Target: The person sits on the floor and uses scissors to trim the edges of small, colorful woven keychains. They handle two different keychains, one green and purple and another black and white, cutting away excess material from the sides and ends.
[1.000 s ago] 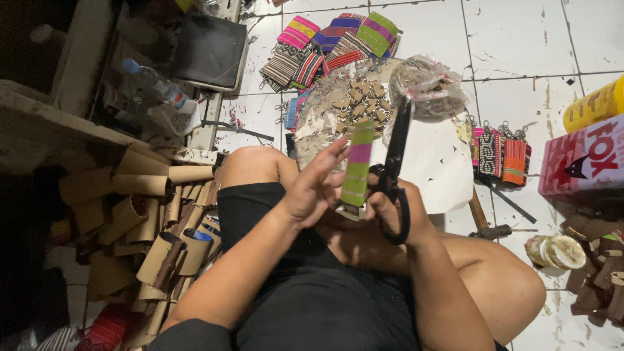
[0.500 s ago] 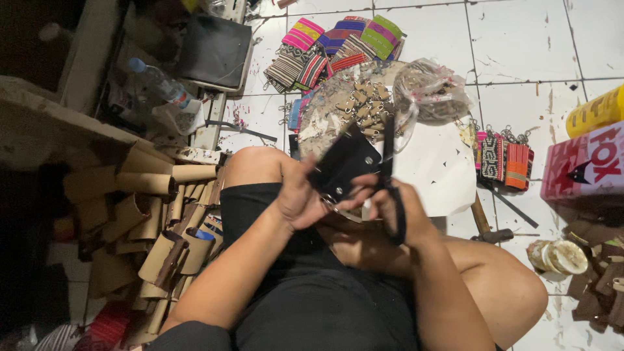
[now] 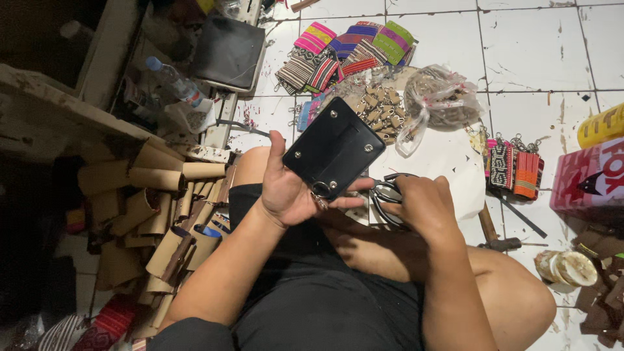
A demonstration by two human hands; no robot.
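white tiled floor [image 3: 533, 52], left hand [image 3: 292, 188] holding black pouch [image 3: 333, 148], right hand [image 3: 422, 205] gripping scissors [image 3: 385, 194]

Left hand [image 3: 292, 188]: raised palm-up over the lap, thumb upright along one side of a held piece, fingers extended beneath it, forearm bare and angled up from the lower left. Right hand [image 3: 422, 205]: knuckles up, fingers curled closed around looped handles, wrist bent inward, forearm rising from the lower right. Both hands sat close together, nearly touching.
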